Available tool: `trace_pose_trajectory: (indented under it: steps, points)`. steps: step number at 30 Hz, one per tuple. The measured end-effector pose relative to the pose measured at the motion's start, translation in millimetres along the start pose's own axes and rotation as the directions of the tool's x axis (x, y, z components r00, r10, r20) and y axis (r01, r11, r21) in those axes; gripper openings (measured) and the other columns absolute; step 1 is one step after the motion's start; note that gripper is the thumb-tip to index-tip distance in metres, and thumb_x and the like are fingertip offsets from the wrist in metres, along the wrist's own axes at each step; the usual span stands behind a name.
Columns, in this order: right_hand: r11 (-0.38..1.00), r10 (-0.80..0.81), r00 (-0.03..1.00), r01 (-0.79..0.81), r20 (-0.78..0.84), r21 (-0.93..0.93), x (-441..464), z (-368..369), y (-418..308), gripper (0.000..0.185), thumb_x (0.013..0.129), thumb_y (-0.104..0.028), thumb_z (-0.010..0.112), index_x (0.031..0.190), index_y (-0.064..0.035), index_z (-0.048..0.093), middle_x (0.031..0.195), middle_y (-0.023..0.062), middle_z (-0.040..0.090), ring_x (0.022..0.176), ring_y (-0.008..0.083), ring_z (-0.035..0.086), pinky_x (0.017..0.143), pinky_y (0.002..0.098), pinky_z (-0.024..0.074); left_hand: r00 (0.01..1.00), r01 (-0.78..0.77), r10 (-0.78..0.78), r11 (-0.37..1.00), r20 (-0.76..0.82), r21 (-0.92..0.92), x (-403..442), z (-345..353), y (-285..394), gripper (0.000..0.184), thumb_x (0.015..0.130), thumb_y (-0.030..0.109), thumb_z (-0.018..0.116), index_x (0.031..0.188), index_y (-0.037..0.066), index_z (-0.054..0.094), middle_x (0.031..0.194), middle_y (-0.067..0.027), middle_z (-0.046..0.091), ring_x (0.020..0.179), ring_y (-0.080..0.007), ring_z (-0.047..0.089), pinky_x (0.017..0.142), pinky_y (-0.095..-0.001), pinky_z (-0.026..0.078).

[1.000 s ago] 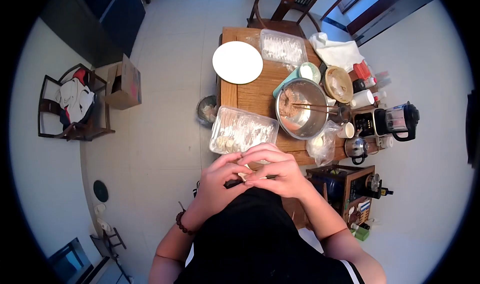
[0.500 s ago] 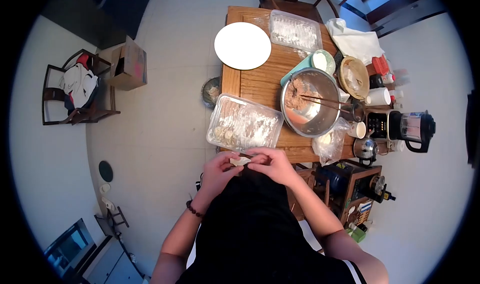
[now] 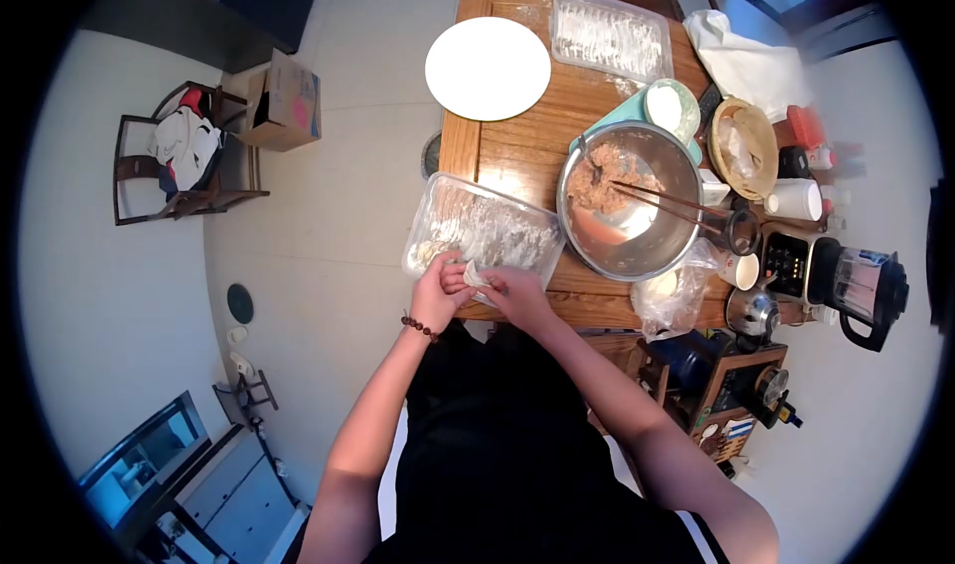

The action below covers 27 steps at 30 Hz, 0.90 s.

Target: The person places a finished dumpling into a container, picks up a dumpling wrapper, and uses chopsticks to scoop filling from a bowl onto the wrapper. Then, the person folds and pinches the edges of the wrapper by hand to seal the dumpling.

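On the wooden table (image 3: 519,166), the floured tray (image 3: 507,234) covers the near-left corner. Above the tray's near edge, my left hand (image 3: 439,291) and right hand (image 3: 518,297) hold a small pale dough piece (image 3: 475,277), fingers narrowed around it; squeezing too hard could tear it.

Brown beaded bracelet (image 3: 420,327), black top (image 3: 507,455)

No text is legible, the marks on the blender panel (image 3: 787,257) being too small
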State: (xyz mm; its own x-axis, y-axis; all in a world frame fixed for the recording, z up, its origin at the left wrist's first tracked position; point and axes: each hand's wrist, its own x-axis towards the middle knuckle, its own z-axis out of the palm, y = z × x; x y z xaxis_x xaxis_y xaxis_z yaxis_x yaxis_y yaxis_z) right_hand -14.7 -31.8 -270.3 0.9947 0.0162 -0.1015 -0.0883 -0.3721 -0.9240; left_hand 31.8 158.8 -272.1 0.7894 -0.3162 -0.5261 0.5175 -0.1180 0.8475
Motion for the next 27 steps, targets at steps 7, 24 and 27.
trace_pose_trajectory:
  steps: [7, 24, 27]
  points:
    - [0.996, 0.071, 0.997, -0.073, -0.041, -0.046, 2.4, 18.0, 18.1, 0.023, 0.082, -0.013, 0.079, 0.102, -0.0050, 0.071, 0.087, 0.0148, 0.071, 0.078, 0.0347, 0.070, 0.069, 0.0425, 0.0547, 0.997, 0.010, 0.019, 0.932, -0.076, 0.361, 16.6, 3.2, -18.4, 0.034, 0.084, -0.013, 0.071, 0.117, -0.004, 0.069, 0.101, -0.0107, 0.076, 0.095, -0.0146, 0.073, 0.086, -0.0293, 0.061]
    - [0.943, -0.019, 0.998, -0.004, -0.065, -0.334, 8.6, 33.7, 25.5, 0.014, 0.082, -0.016, 0.075, 0.086, -0.0073, 0.065, 0.081, 0.0123, 0.069, 0.076, 0.0340, 0.069, 0.068, 0.0475, 0.0530, 0.948, -0.247, 0.314, 0.610, 0.057, 0.753, 31.0, 12.9, -23.9, 0.031, 0.078, -0.006, 0.065, 0.108, -0.001, 0.073, 0.104, -0.0233, 0.072, 0.097, -0.0412, 0.069, 0.087, -0.0446, 0.056]
    - [0.941, 0.009, 0.997, -0.034, -0.076, -0.335, 10.8, 36.4, 23.2, 0.015, 0.082, -0.018, 0.075, 0.087, -0.0074, 0.064, 0.082, 0.0127, 0.070, 0.077, 0.0341, 0.069, 0.067, 0.0475, 0.0535, 0.945, -0.275, 0.313, 0.590, 0.099, 0.759, 31.3, 11.7, -17.9, 0.030, 0.079, -0.006, 0.063, 0.107, -0.002, 0.071, 0.105, -0.0237, 0.070, 0.100, -0.0425, 0.067, 0.089, -0.0453, 0.056]
